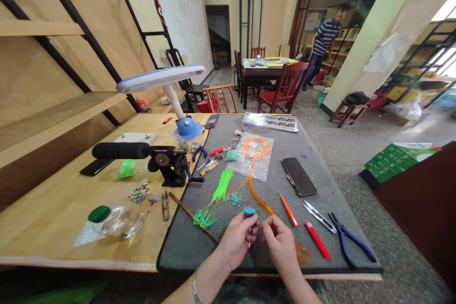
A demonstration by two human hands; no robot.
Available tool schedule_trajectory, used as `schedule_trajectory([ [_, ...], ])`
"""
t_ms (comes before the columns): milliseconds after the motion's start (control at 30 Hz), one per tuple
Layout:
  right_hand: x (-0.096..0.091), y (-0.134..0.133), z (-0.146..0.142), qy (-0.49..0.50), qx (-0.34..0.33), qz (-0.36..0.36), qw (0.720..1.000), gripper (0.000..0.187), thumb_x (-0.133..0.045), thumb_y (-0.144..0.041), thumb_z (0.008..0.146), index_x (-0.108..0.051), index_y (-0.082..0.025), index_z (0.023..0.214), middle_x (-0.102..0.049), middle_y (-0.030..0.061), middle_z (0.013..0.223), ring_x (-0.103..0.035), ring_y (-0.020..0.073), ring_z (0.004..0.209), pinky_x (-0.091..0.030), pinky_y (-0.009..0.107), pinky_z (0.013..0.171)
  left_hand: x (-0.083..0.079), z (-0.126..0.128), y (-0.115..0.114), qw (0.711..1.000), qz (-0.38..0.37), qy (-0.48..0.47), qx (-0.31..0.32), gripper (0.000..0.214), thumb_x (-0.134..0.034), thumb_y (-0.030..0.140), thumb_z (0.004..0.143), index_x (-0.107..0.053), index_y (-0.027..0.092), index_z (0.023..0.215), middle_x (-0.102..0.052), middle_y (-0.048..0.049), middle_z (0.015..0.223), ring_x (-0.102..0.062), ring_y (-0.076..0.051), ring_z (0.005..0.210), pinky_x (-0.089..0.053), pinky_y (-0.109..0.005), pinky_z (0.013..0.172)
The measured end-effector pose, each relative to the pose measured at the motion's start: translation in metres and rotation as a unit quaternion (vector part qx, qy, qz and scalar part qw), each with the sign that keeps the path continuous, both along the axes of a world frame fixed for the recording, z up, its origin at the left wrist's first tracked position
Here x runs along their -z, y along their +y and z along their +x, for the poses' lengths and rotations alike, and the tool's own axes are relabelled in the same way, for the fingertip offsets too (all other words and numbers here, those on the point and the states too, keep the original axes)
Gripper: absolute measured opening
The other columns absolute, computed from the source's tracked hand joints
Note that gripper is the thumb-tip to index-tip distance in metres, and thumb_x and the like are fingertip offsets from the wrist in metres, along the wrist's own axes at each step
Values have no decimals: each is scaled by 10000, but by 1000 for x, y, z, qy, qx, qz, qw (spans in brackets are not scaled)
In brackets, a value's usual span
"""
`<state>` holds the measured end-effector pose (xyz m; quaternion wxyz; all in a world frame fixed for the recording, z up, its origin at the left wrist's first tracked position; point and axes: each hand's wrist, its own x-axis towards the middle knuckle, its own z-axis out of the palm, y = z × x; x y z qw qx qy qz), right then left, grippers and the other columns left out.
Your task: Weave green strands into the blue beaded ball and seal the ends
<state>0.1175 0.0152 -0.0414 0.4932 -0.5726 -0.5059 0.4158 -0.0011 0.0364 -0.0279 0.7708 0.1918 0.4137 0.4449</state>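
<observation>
My left hand (238, 235) is closed round a small piece with a bright blue top (250, 211); a pale thin end sticks out under the fingers. Close beside it, my right hand (280, 240) is pinched, with a thin greenish strand near its fingertips. What it grips is too small to make out. Orange fibres (263, 204) run behind and under my right hand. To the left lie a brown stick (183, 205) with blue-green knotted strands (204, 217), bright green strands (223, 185) and loose turquoise beads (233, 198).
On the right lie a phone (299, 176), an orange pointed tool (288, 210), snips (319, 216), a red lighter (317, 240) and blue-handled pliers (351, 242). Leftward stand a black crank device (173, 166), a lamp (187, 126) and a jar (123, 222). A person (326, 40) is in the background.
</observation>
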Motion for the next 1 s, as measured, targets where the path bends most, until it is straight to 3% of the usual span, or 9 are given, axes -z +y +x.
schedule_trajectory([
  [1000,4,2,-2,22,-1,-26,999,286,-544,-389,748,-450,-204,550,-430,-61,442,-386,93,426,-329,202,430,0,1,-3,993,85,85,-1,357,-763,414,625,-512,166,681,-462,52,581,-376,-70,520,-223,-200,476],
])
